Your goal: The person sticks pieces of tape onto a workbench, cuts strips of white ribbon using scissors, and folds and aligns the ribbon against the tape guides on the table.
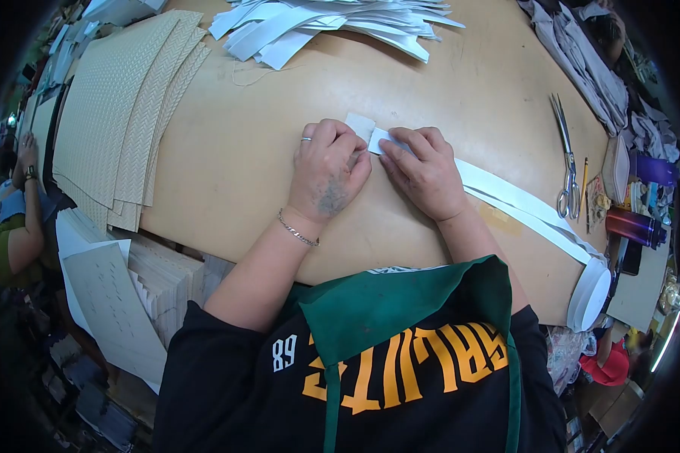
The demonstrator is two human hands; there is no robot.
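Note:
A small pale rectangular piece (361,123) shows between my hands, its lower edge against my left fingers. My left hand (329,174) is closed, with thumb and fingers pinched at that piece's edge. The end of a white strip (379,141) meets the piece on its right side. My right hand (428,172) is closed over this end, thumb and index finger pressed on it. Beyond my right wrist, long white tape (506,191) runs across the table to a white roll (589,294). Whether the strip end and the piece are joined, I cannot tell.
White cut strips (317,26) lie piled at the table's far side. Woven-textured beige sheets (121,106) are stacked left. Scissors (567,162), a pencil (585,185) and a purple tumbler (635,226) lie right. Boards (113,302) lean below left; another person's arm (30,196) is beyond.

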